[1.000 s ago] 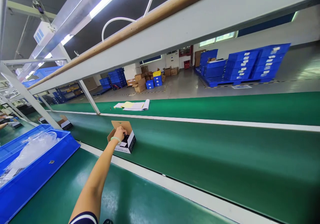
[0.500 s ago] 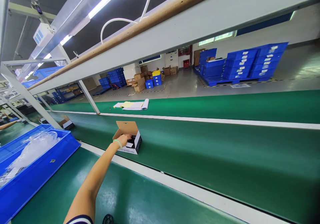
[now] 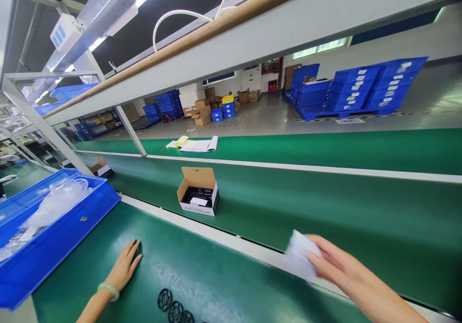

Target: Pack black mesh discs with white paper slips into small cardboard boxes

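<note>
My left hand, with a pale green bangle at the wrist, rests on the green work surface, its fingers stretched out. At the right, my right hand pinches a white folded paper, slightly blurred, above the white rail. An open cardboard box with its brown lid raised stands on the green conveyor belt; black parts and a white slip show inside. Several black round spoked parts lie near the bottom edge, right of my left hand.
A blue bin with clear plastic bags stands at the left. Another open box sits farther up the belt. Papers lie on the far green ledge. A white upright post and a long overhead beam frame the station.
My left hand has left the box and come back to the near surface, fingers extended. My right hand has entered from the right with the white paper. The box appears slightly farther right.
</note>
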A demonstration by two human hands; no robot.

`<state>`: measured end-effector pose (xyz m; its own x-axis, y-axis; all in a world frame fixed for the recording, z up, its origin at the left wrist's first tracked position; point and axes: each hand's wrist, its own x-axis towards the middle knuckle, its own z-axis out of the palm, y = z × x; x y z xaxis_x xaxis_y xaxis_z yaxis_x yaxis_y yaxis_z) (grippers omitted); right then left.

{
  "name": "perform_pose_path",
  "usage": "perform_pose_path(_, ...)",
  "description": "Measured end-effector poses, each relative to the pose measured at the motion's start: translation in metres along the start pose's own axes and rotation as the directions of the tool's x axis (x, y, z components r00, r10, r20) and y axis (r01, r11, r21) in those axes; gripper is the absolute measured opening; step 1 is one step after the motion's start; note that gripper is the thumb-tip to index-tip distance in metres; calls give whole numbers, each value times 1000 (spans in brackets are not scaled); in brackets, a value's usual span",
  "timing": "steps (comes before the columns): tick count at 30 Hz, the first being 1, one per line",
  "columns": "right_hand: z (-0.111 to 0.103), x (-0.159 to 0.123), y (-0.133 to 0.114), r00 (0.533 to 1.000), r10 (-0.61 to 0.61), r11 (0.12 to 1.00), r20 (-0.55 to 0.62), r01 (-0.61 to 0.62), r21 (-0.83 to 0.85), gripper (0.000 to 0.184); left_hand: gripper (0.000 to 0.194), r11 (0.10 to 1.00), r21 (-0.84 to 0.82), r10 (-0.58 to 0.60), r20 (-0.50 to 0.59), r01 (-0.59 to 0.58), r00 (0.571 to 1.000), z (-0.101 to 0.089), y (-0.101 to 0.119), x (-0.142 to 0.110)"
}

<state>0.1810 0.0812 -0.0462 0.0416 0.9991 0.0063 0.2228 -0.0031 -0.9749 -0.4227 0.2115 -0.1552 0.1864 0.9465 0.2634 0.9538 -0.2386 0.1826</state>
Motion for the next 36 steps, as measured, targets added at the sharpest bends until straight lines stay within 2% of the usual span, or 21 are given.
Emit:
perform_pose_path(1, 14, 22, -15, 990, -61, 998, 131, 56, 35, 43, 48, 1000, 6, -17, -25, 17, 1000, 6, -9, -12)
perform_pose_path(2, 31, 47, -30, 971, -150, 989, 185, 144, 44, 39, 49, 1000, 10, -27, -42, 27, 999, 12, -14, -19)
perform_pose_path(3, 49, 73, -45, 950, -234, 971, 205, 240, -3, 33, 51, 999, 15, -33, -52, 33, 998, 15, -16, -24)
perform_pose_path(4, 69, 100, -58, 942, -271, 946, 195, 299, -128, 24, 52, 999, 20, -37, -54, 38, 998, 17, -15, -26)
perform_pose_path(6, 109, 150, -76, 946, -243, 825, 215, 318, -466, 15, 55, 998, 32, -46, -43, 47, 998, 16, -9, -25)
perform_pose_path(10, 171, 228, -79, 968, -146, 761, 206, 243, -602, 18, 56, 998, 32, -55, -23, 56, 998, 8, 2, -20)
perform_pose_path(14, 198, 267, -59, 976, 55, 684, 212, 118, -719, 14, 56, 998, 28, -54, -18, 54, 998, 6, 4, -21)
perform_pose_path(17, 203, 270, -44, 973, 121, 605, 198, 86, -792, 15, 55, 998, 36, -51, -18, 51, 999, 8, 3, -22)
perform_pose_path(21, 202, 252, -31, 982, 28, 490, 186, 149, -859, 17, 57, 998, 39, -55, -20, 56, 998, 11, 1, -22)
perform_pose_path(25, 188, 239, -25, 963, -7, 410, 268, 247, -878, 10, 61, 997, 44, -67, 3, 67, 998, 10, 1, -20)
perform_pose_path(31, 146, 218, -17, 949, 41, 389, 313, 273, -880, 12, 66, 993, 75, -92, 20, 91, 996, 11, 0, -17)
perform_pose_path(36, 128, 196, -18, 950, -49, 411, 308, 301, -861, 21, 69, 989, 107, -107, 35, 103, 994, 15, -3, -13)
